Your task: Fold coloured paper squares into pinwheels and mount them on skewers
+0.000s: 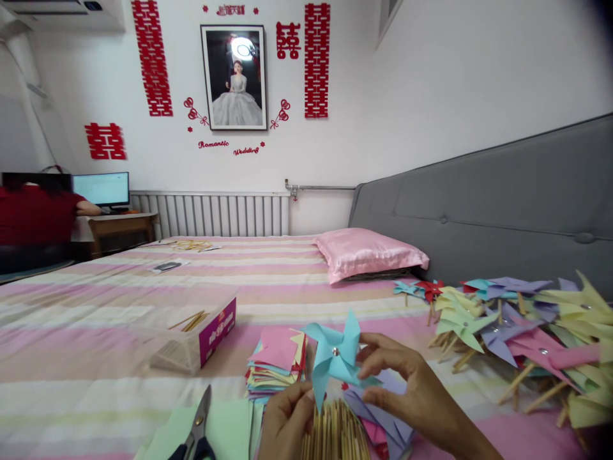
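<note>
A light blue paper pinwheel (338, 352) with a shiny pin at its centre is held up in front of me. My left hand (288, 418) is closed in a pinch at its lower left, where the stick is hidden from view. Beside the right-hand blades, my right hand (407, 380) has its fingers curved and apart, close to or touching the paper. Under the pinwheel stands a bundle of thin wooden sticks (335, 434). Folded purple paper pieces (383, 415) lie under my right hand. Just behind my left hand is a stack of coloured paper squares (276, 364).
Dark-handled scissors (197, 428) rest on light green paper (227, 425). A clear plastic box (177, 358) holds a few sticks. Many finished pinwheels (498, 332) crowd the right side. A pink pillow (371, 252) lies by the grey headboard (502, 185). A person in red (38, 214) sits far left.
</note>
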Available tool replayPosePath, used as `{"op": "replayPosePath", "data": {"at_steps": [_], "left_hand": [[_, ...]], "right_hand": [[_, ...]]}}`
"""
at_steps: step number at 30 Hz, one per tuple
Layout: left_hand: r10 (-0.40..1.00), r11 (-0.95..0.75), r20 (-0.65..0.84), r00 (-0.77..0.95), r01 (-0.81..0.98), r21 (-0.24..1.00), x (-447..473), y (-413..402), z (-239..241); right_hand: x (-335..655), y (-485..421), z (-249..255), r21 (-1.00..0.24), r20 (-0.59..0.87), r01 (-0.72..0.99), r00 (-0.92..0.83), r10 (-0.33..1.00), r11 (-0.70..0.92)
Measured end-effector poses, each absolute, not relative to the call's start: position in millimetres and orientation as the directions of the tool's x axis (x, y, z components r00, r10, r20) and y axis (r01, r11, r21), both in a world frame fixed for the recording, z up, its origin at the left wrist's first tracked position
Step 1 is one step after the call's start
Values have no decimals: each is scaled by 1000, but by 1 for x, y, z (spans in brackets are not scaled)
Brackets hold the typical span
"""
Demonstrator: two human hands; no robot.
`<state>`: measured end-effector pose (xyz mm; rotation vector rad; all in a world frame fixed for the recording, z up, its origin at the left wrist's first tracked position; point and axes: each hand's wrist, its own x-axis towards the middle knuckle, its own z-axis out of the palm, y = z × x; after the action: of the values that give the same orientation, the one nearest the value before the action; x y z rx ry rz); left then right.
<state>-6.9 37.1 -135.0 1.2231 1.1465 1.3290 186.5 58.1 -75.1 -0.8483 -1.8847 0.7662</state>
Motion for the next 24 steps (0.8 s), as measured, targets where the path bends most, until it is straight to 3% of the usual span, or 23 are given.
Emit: {"op": "replayPosePath", "data": {"at_steps": [4,9,16,20,24], "left_hand": [[987,-139,146,-71,101,985,-4,32,-127],[989,-135,144,-39,173,976,-4,33,-131],[989,-134,145,-26,241,961,-9,37,-139],[989,-139,145,-10,220,966,-8,36,-135],[998,-57,59,-25,89,994,-7,35,-137]], "right_hand": [[193,59,-77,-792,487,300,-215,846,532],[198,58,-76,-698,510,426,-267,817,575],[202,58,-72,-700,397,516,-294,870,494],[202,58,-73,-687,406,501,-336,850,526],[199,59,-73,-709,434,441,-342,833,551]]}}
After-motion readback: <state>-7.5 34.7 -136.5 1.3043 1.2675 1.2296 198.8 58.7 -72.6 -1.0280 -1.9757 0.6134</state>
